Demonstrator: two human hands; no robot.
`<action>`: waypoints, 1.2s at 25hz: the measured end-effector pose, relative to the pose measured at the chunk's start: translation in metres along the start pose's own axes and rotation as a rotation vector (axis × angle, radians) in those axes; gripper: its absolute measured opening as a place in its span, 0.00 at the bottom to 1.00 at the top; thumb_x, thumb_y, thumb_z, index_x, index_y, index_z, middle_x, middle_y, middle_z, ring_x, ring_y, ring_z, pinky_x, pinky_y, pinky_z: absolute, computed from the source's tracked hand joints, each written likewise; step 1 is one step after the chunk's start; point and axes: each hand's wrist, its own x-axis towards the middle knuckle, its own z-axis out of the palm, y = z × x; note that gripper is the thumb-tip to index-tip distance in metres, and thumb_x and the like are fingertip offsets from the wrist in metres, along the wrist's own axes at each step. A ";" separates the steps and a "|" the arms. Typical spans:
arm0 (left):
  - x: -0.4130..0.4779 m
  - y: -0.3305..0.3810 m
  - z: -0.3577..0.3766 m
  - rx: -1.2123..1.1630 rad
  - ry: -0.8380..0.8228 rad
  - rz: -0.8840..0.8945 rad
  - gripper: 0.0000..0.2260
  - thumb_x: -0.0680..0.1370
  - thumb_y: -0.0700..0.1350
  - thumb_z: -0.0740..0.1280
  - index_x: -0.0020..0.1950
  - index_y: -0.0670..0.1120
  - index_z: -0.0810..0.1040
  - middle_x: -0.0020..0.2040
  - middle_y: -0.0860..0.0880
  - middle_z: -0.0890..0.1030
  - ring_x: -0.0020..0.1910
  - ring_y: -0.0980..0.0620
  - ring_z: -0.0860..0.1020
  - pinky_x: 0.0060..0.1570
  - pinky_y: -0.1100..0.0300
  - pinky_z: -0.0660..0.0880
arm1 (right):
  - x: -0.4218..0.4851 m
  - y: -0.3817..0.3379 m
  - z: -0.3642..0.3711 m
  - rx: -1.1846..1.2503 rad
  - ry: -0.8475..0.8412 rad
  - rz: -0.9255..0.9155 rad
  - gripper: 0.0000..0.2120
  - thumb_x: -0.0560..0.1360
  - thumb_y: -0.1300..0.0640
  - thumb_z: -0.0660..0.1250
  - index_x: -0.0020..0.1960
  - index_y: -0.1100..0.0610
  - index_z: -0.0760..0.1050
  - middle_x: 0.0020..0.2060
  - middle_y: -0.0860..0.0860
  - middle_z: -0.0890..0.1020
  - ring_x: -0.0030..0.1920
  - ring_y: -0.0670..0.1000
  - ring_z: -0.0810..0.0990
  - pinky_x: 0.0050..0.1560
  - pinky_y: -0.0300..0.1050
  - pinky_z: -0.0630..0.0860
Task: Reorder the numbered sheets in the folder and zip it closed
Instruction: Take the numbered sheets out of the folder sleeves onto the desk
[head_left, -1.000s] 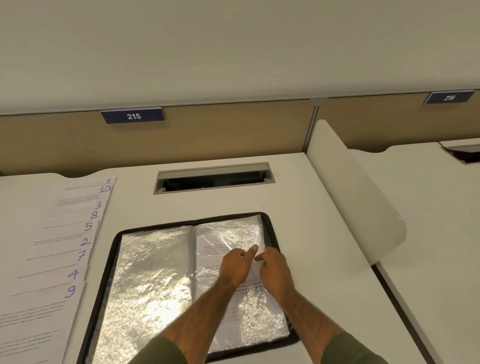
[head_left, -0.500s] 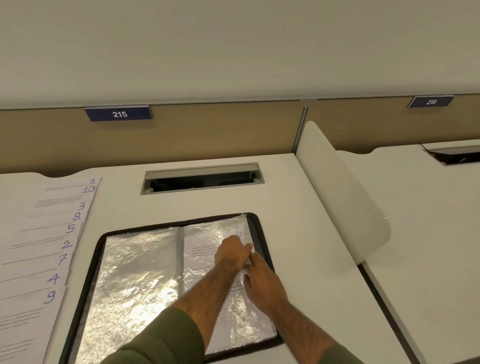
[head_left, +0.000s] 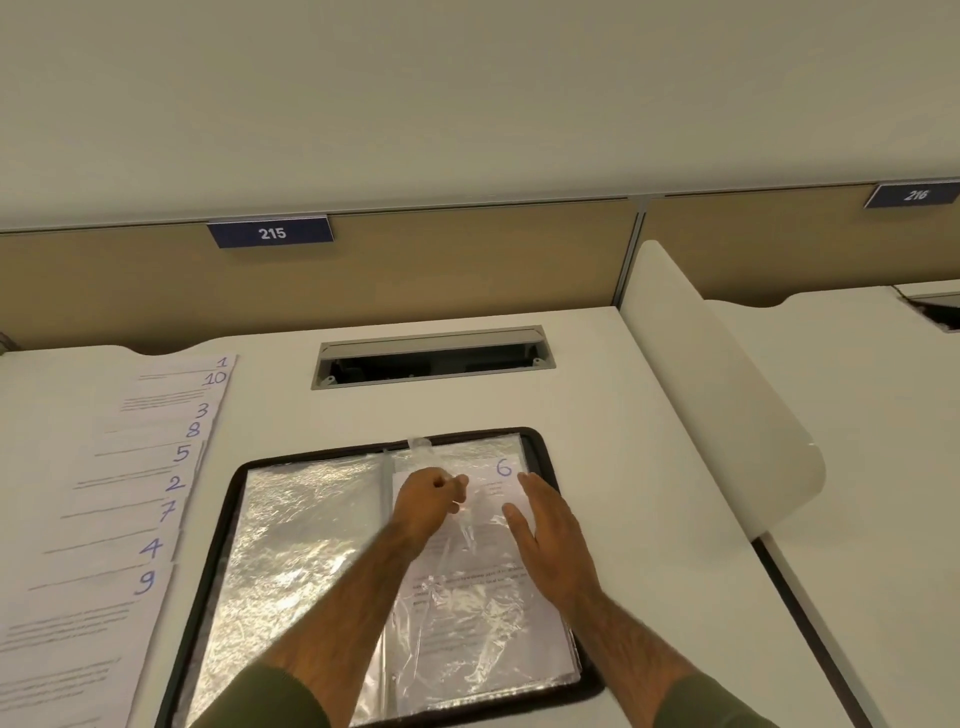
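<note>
On the white desk (head_left: 597, 395), an open black zip folder (head_left: 228, 514) lies under both hands, shiny pockets facing up. Well left of the hands, nine numbered sheets (head_left: 130, 499) lie fanned in a column. The sheet marked 6 (head_left: 501, 467) lies on the folder's right half, under the right hand (head_left: 550, 540), whose straight fingers press it flat. Just beside it, the left hand (head_left: 426, 499) pinches the clear pocket (head_left: 467, 540) with curled fingers.
</note>
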 end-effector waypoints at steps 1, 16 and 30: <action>-0.003 0.000 -0.021 -0.058 -0.038 -0.045 0.13 0.81 0.48 0.69 0.49 0.37 0.81 0.45 0.45 0.86 0.42 0.49 0.82 0.49 0.52 0.77 | 0.003 0.000 0.001 -0.012 0.014 -0.013 0.28 0.82 0.37 0.54 0.79 0.47 0.61 0.78 0.43 0.64 0.77 0.44 0.62 0.77 0.47 0.60; -0.028 -0.089 -0.260 0.345 0.255 -0.521 0.06 0.73 0.32 0.70 0.48 0.32 0.82 0.40 0.39 0.83 0.38 0.46 0.78 0.34 0.59 0.74 | 0.038 0.001 0.030 -0.278 -0.027 -0.124 0.24 0.82 0.50 0.64 0.75 0.58 0.69 0.74 0.51 0.72 0.74 0.53 0.69 0.76 0.46 0.62; 0.038 -0.029 -0.067 0.699 0.088 0.271 0.24 0.81 0.49 0.67 0.77 0.51 0.67 0.75 0.48 0.70 0.72 0.46 0.69 0.72 0.49 0.65 | 0.113 -0.021 0.008 0.149 0.086 0.379 0.20 0.77 0.59 0.70 0.68 0.62 0.74 0.56 0.55 0.80 0.54 0.55 0.80 0.52 0.42 0.72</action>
